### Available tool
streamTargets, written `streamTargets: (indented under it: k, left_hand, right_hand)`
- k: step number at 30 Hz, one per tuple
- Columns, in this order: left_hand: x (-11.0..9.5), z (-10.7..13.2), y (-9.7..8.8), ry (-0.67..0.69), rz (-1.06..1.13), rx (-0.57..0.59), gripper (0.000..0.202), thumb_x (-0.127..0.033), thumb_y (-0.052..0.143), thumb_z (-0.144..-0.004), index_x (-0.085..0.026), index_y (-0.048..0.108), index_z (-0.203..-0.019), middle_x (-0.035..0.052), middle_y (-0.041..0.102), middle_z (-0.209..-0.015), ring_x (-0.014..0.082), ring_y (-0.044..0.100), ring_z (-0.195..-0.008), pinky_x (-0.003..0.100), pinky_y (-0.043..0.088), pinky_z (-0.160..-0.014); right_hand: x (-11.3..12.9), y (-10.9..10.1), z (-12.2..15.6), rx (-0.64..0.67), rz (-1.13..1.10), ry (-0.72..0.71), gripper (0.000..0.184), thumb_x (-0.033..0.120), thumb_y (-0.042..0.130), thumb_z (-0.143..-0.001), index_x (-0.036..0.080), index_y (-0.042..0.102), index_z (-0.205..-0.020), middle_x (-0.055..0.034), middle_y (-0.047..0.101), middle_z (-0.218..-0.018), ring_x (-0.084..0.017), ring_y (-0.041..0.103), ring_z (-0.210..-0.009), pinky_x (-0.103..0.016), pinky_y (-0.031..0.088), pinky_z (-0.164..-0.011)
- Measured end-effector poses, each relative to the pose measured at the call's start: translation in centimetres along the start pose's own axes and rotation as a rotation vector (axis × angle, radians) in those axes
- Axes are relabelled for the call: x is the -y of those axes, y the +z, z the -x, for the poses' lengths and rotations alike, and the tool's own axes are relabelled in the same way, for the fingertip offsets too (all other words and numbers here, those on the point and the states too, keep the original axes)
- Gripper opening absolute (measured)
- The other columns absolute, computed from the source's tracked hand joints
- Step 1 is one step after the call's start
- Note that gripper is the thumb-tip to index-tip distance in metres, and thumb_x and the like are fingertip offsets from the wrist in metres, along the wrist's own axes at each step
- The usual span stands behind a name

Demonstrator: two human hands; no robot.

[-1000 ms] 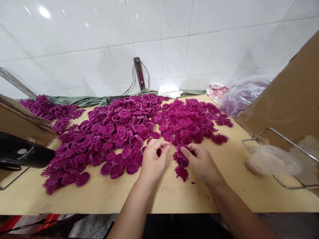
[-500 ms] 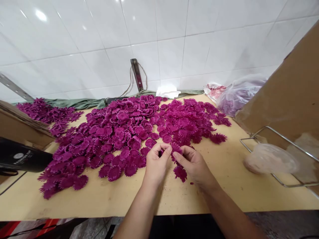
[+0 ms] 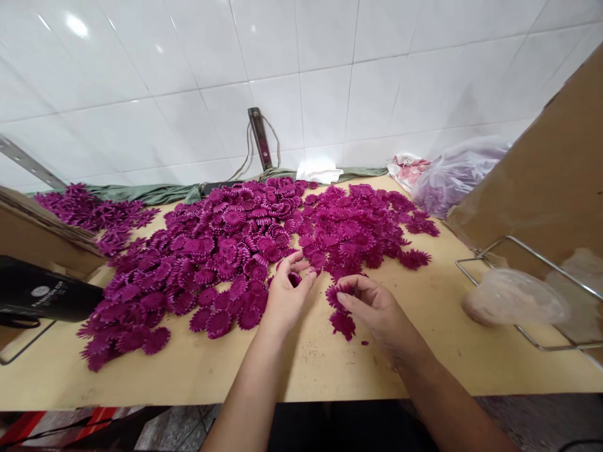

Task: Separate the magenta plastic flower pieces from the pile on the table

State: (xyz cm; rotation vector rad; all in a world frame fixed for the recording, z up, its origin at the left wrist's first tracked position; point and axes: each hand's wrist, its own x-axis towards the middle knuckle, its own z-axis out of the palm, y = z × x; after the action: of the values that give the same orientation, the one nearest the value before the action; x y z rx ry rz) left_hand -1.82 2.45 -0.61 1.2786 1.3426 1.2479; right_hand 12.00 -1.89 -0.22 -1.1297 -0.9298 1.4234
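Observation:
Between the thumb and fingers of my right hand [image 3: 370,307] is a purple artificial flower piece [image 3: 333,295] with a fringed rim. Just below it on the table lies another purple flower piece [image 3: 343,324]. My left hand [image 3: 288,292] is apart from it, thumb and fingers spread, close to the front of the heap of cupped flower pieces [image 3: 226,245]. Purple shows through the gap between its thumb and fingers. Beyond my right hand spreads a second heap, of flatter flower pieces [image 3: 353,226].
At the far left lie star-shaped purple pieces [image 3: 85,210], near a black cup [image 3: 47,292] and a cardboard box [image 3: 42,232]. On the right are a metal wire frame [image 3: 551,263], a clear plastic container [image 3: 522,298], a filled plastic bag [image 3: 452,179] and a large cardboard sheet [image 3: 541,157].
My hands have parted. The left has let go of the flower piece, moved left and opened its fingers; the right keeps the piece.

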Motion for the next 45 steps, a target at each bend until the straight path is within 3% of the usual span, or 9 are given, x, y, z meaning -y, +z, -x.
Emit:
streamTargets:
  k: [2, 4, 10, 17, 26, 33, 39, 42, 45]
  left_hand:
    - [-0.2, 0.2, -0.2, 0.117, -0.156, -0.086, 0.035, -0.015, 0.062, -0.068, -0.019, 0.059, -0.102, 0.0043, 0.06, -0.095, 0.0171, 0.056, -0.091, 0.034, 0.042, -0.087]
    - [-0.7, 0.6, -0.5, 0.254, -0.268, -0.146, 0.027, -0.014, 0.059, -0.071, -0.021, 0.062, -0.097, 0.0041, 0.058, -0.096, 0.0181, 0.055, -0.095, 0.035, 0.041, -0.089]
    - [-1.3, 2.8, 0.0, 0.388, -0.33, 0.132, 0.017, -0.018, 0.057, -0.077, -0.019, 0.065, -0.091, 0.0054, 0.061, -0.089, 0.0175, 0.057, -0.086, 0.031, 0.046, -0.079]
    - [-0.7, 3.5, 1.2, 0.501, -0.421, 0.066, 0.025, -0.017, 0.056, -0.077, -0.021, 0.063, -0.102, 0.0067, 0.057, -0.094, 0.0191, 0.055, -0.09, 0.033, 0.046, -0.079]
    - [-0.7, 3.3, 1.2, 0.486, -0.416, 0.114, 0.019, -0.016, 0.055, -0.078, -0.021, 0.065, -0.094, 0.0056, 0.059, -0.088, 0.0186, 0.056, -0.087, 0.033, 0.046, -0.077]
    - [-0.6, 2.9, 1.2, 0.426, -0.38, 0.122, 0.018, -0.013, 0.054, -0.077, -0.021, 0.064, -0.089, 0.0047, 0.063, -0.087, 0.0183, 0.058, -0.085, 0.032, 0.046, -0.077]
    - [-0.8, 2.8, 1.4, 0.25, -0.231, 0.128, 0.015, -0.017, 0.055, -0.075, -0.018, 0.064, -0.087, 0.0042, 0.067, -0.084, 0.0177, 0.06, -0.081, 0.031, 0.046, -0.076]
    - [-0.9, 2.7, 1.3, 0.167, -0.168, 0.091, 0.015, -0.017, 0.056, -0.073, -0.018, 0.065, -0.086, 0.0028, 0.067, -0.08, 0.0157, 0.059, -0.073, 0.028, 0.046, -0.07]
    - [-1.0, 2.5, 1.0, 0.11, -0.144, 0.053, 0.018, -0.02, 0.057, -0.072, -0.018, 0.066, -0.088, 0.0005, 0.064, -0.074, 0.0133, 0.056, -0.065, 0.026, 0.045, -0.065]
  right_hand:
    - [0.0, -0.1, -0.4, -0.037, -0.021, 0.033, 0.018, 0.028, 0.07, -0.058, 0.017, 0.061, -0.07, 0.0029, 0.059, -0.061, -0.008, 0.051, -0.052, -0.021, 0.045, -0.049]
    - [0.0, -0.3, -0.7, -0.073, -0.041, 0.061, 0.019, 0.027, 0.071, -0.054, 0.017, 0.063, -0.068, 0.0026, 0.06, -0.059, -0.008, 0.051, -0.052, -0.021, 0.045, -0.05]
    - [-0.5, -0.5, -1.0, -0.03, -0.062, -0.008, 0.021, 0.034, 0.073, -0.057, 0.017, 0.064, -0.065, 0.0022, 0.06, -0.057, -0.008, 0.05, -0.051, -0.022, 0.044, -0.05]
    - [-1.1, -0.5, -0.8, -0.067, 0.13, -0.146, 0.017, 0.034, 0.064, -0.07, 0.018, 0.061, -0.068, 0.0022, 0.057, -0.058, -0.01, 0.05, -0.054, -0.022, 0.042, -0.05]
    - [-0.8, -0.4, -0.8, -0.127, 0.395, -0.231, 0.022, 0.035, 0.056, -0.074, 0.018, 0.054, -0.061, 0.0018, 0.053, -0.053, -0.011, 0.048, -0.05, -0.024, 0.038, -0.049]
    - [-0.4, -0.5, -1.1, -0.075, 0.279, -0.236, 0.012, 0.03, 0.058, -0.069, 0.018, 0.06, -0.071, 0.0, 0.058, -0.066, -0.012, 0.053, -0.059, -0.026, 0.044, -0.056]
    - [-0.8, -0.3, -1.3, -0.022, 0.272, -0.223, 0.016, 0.035, 0.057, -0.073, 0.019, 0.058, -0.078, 0.0027, 0.052, -0.059, -0.012, 0.05, -0.055, -0.026, 0.043, -0.054]
    - [1.3, -1.8, 0.0, -0.155, 0.596, -0.354, 0.027, 0.042, 0.053, -0.078, 0.02, 0.06, -0.092, -0.0049, 0.059, -0.077, -0.019, 0.055, -0.074, -0.034, 0.046, -0.067]
    - [4.3, -5.3, 2.3, -0.498, 1.153, -0.578, 0.048, 0.058, 0.048, -0.077, 0.019, 0.062, -0.101, -0.0129, 0.057, -0.095, -0.032, 0.048, -0.1, -0.049, 0.038, -0.083]
